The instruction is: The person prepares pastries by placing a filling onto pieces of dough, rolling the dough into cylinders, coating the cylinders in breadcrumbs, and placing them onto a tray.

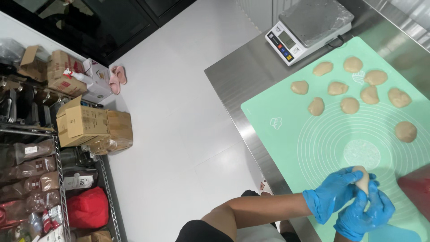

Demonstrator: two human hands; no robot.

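I have a piece of pale dough (362, 178) pinched between my two blue-gloved hands, low over the near part of the green baking mat (277, 107). It is smooth, cream-beige, a stubby upright lump; only its top and one side show, the rest is buried in my gloves. My left hand (333, 195) wraps it from one side, fingers curled tight around it; my right hand (365, 213) cups it from beneath and behind, fingers likewise closed on it.

Further up the mat lie ten more dough balls (350, 105), the same colour, rounded and slightly flattened, apart from one another; one sits alone (406, 131) near the printed circles. A floury round patch (362, 154) marks the centre of those circles, just beyond my hands.

The mat lies on a steel table (233, 80), with a digital scale (309, 29) at its far corner, its pan bare. On the floor to the side, cardboard boxes (92, 123) stand closed or half open beside a wire shelf (60, 179) stacked with bagged goods; what the boxes hold I cannot tell
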